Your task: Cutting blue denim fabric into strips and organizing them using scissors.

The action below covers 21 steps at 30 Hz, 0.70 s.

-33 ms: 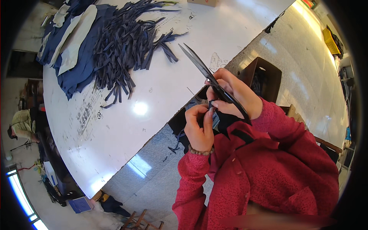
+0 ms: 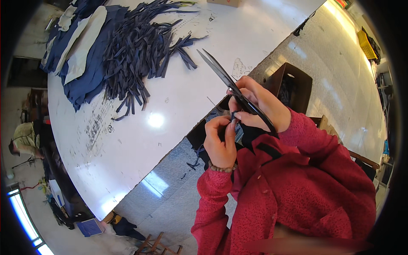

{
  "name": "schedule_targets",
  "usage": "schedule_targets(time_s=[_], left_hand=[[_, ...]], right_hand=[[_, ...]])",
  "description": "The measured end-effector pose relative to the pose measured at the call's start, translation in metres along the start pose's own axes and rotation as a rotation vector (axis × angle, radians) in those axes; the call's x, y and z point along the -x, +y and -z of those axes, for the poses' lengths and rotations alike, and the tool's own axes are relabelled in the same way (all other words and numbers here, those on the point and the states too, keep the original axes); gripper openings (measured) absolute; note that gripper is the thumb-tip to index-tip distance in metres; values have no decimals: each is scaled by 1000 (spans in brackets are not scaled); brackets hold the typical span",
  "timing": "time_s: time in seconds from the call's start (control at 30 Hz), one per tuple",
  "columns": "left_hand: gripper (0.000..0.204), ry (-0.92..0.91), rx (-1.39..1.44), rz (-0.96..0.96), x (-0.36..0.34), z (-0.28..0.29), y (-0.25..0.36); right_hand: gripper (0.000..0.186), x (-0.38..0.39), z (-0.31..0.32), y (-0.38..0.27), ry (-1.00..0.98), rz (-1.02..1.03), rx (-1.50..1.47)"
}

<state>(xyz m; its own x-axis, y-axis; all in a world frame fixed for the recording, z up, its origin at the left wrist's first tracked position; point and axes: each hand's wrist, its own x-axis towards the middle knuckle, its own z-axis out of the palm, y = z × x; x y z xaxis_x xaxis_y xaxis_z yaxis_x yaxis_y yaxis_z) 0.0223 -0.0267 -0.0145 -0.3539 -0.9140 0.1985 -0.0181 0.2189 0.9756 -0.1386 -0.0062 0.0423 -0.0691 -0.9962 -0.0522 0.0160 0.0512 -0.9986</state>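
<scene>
My right hand [image 2: 267, 104] is wrapped round a pair of black-handled scissors [image 2: 221, 73], whose blades point up and left over the table edge with their tips slightly apart. Its thumb and a finger also meet at a small piece of dark fabric [image 2: 234, 115]. On the other side of that piece, my left hand [image 2: 221, 142] pinches it between thumb and forefinger. The fingers cover most of the fabric. Both hands are held close together, just off the edge of the white table [image 2: 170, 114].
A heap of dark blue fabric strips [image 2: 136, 51] lies on the table, beside stacked blue cloth [image 2: 89, 80] with pale pattern pieces [image 2: 87, 46]. Beyond my right hand stands a brown bin [image 2: 297, 85]. Another person [image 2: 25, 138] is at the far left. A wooden stool [image 2: 157, 245] stands below.
</scene>
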Motion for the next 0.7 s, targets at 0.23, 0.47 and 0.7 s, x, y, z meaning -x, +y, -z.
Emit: schedule_targets(time_s=[0.23, 0.47, 0.7], left_hand=[[10, 3, -264, -142, -6, 7, 2], [14, -16, -351, -302, -13, 7, 3], [13, -20, -374, -322, -12, 7, 4]], right_hand=[[45, 0, 4, 4, -61, -74, -162], [44, -2, 5, 9, 3, -103, -65], [45, 1, 7, 2, -4, -208, -159]])
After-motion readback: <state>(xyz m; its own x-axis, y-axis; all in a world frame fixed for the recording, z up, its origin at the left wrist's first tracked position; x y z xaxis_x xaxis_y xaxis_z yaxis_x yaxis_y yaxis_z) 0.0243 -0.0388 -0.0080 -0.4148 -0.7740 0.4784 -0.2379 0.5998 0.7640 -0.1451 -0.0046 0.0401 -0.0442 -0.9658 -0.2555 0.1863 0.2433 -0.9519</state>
